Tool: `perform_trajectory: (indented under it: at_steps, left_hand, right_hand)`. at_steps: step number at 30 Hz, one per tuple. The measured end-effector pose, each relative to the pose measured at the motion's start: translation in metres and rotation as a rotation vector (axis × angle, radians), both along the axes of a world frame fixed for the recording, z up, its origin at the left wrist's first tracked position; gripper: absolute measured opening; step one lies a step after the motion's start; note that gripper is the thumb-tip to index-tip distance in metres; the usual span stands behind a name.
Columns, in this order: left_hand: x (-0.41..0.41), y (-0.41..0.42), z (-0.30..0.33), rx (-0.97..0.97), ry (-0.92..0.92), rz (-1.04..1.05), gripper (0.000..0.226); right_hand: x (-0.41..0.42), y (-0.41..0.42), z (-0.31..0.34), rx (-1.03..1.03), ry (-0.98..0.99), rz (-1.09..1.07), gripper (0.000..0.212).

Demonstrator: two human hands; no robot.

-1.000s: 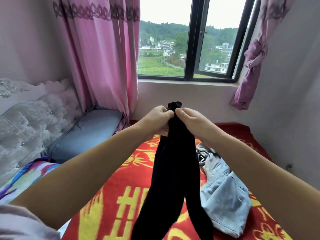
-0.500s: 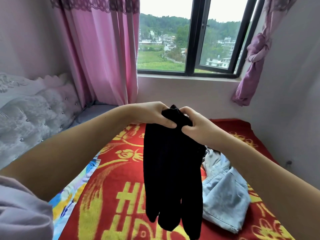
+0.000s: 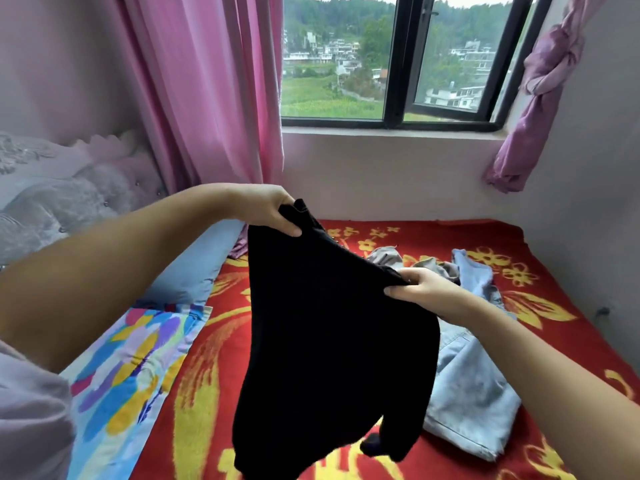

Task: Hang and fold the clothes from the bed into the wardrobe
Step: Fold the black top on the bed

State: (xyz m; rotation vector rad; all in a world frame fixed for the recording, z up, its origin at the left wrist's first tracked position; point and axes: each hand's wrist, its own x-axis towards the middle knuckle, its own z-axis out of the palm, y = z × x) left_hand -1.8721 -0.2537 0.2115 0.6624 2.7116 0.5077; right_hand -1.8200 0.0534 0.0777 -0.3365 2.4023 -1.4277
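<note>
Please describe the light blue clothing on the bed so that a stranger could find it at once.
Look at the red and yellow blanket under the window. On its right half lies the crumpled light blue denim garment, beside the black garment held up by both hands. It alone is pale blue denim.

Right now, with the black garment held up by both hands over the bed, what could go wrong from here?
1. The left hand and right hand only pinch the black garment at its top edge; a slip would likely drop it.
2. Its lower end hangs close over the light blue jeans, so it might drag or snag them.
3. It blocks the view of the red blanket beneath, so laying it flat may be imprecise.
</note>
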Motion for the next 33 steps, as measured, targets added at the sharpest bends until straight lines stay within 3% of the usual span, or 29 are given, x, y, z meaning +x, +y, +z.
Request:
perform_trajectory:
  at_steps: [3,5,8,12,16,19,21,25,28,30,33]
  left_hand:
    - [-0.024,-0.016,-0.015,0.015,0.112,0.058,0.023]
    - [-0.036,-0.023,-0.021,0.088,0.186,0.064,0.02]
    - [-0.047,-0.031,-0.015,0.22,0.328,0.042,0.014]
    - [-0.041,-0.029,0.009,0.277,0.578,-0.117,0.015]
    - [-0.02,-0.042,-0.018,0.176,0.516,-0.262,0.02]
    - [0.002,-0.072,-0.1,-0.032,0.382,-0.283,0.03]
    - [0.02,-0.092,-0.178,-0.113,0.247,-0.261,0.031]
    - [0.078,-0.113,-0.355,-0.318,-0.021,-0.239,0.04]
    - [0.143,-0.119,-0.471,-0.457,-0.237,-0.306,0.034]
    - [0.185,-0.118,-0.522,-0.503,-0.295,-0.341,0.026]
    - [0.217,-0.113,-0.567,-0.536,-0.34,-0.255,0.036]
  right_hand:
    - [-0.04,-0.016,0.009,0.202,0.269,-0.082,0.002]
    - [-0.061,-0.023,0.019,0.281,0.364,-0.132,0.006]
    - [-0.075,-0.031,0.031,0.279,0.375,-0.128,0.003]
    - [-0.075,-0.047,0.036,0.302,0.606,-0.189,0.005]
    - [-0.063,-0.061,0.004,0.416,0.641,-0.084,0.015]
    - [-0.048,-0.077,-0.064,0.566,0.565,0.097,0.013]
    - [-0.032,-0.095,-0.132,0.683,0.492,0.215,0.025]
    - [0.028,-0.131,-0.288,0.816,0.237,0.452,0.042]
    - [0.085,-0.146,-0.392,0.859,0.023,0.622,0.045]
    - [0.119,-0.147,-0.442,0.858,-0.108,0.73,0.04]
    - [0.139,-0.137,-0.478,0.779,-0.245,0.794,0.04]
